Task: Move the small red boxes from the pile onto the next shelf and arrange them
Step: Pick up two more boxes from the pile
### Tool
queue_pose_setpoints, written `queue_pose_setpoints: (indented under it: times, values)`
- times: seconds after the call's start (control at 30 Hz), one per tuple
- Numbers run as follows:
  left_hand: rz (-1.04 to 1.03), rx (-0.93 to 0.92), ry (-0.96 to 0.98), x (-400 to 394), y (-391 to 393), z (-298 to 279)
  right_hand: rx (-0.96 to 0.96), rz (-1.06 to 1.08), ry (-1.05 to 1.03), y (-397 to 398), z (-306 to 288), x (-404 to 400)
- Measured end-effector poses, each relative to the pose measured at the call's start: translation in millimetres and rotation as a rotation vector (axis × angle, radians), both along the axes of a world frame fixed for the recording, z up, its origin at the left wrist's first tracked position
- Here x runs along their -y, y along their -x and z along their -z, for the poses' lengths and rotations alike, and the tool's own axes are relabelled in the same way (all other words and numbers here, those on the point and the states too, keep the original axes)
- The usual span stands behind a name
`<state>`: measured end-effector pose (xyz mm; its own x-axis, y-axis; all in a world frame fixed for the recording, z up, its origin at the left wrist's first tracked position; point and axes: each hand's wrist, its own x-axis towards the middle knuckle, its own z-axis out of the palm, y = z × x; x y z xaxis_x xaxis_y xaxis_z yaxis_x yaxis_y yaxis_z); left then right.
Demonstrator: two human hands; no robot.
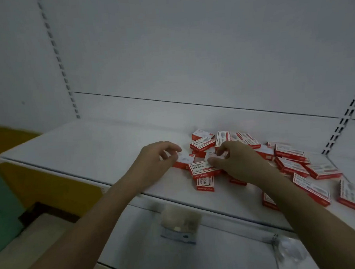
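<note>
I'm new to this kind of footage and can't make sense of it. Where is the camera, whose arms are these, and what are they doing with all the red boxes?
There is no machine here. The one picture comes from a wide-angle camera worn on a person's head, looking forward and down, so the two bare arms entering from below are the wearer's own.

They reach over a white shelf with a plain white back wall. On its right part lies a loose pile of small red boxes with white labels, scattered at all angles, some overlapping.

The left hand pinches one red box at the pile's near-left edge. The right hand has its thumb and fingers curled on another box beside it. Below the shelf front, something pale and blurred can't be identified.
</note>
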<state>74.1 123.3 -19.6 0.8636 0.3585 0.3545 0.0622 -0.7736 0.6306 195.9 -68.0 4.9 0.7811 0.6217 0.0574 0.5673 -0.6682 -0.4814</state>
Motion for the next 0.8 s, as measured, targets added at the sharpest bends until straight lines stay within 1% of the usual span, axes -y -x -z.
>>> queue_pose_setpoints:
  times: [0.1,0.17,0.27,0.37,0.43,0.53,0.6,0.63,0.73,0.8]
  values:
    - [0.082,0.005,-0.014,-1,-8,-2,-0.028,0.056,0.042,1,-1,-6]
    - [0.1,0.003,0.001,-5,-10,-3,-0.079,0.08,0.026,1,-3,-6]
    - [0.101,-0.022,0.038,-8,-12,-3,-0.191,0.08,-0.055,3,-4,-3]
    - [0.116,-0.012,0.097,-4,-13,-4,-0.394,0.075,-0.228,2,-3,1]
    - [0.154,0.003,0.204,3,-14,-8,-0.47,0.077,-0.356,1,-2,3]
    - [0.242,0.021,0.491,14,-18,-15,-0.564,0.03,-0.565,6,-4,2]
    - [0.271,0.047,0.622,18,-20,-20,-0.506,-0.02,-0.623,9,-6,1]
    - [0.276,0.05,0.66,19,-21,-22,-0.429,-0.051,-0.615,9,-6,1]
    - [0.277,0.036,0.693,19,-24,-25,-0.089,-0.159,-0.444,6,-4,3]
    - [0.287,0.035,0.687,18,-25,-25,0.055,-0.185,-0.392,5,-2,3]
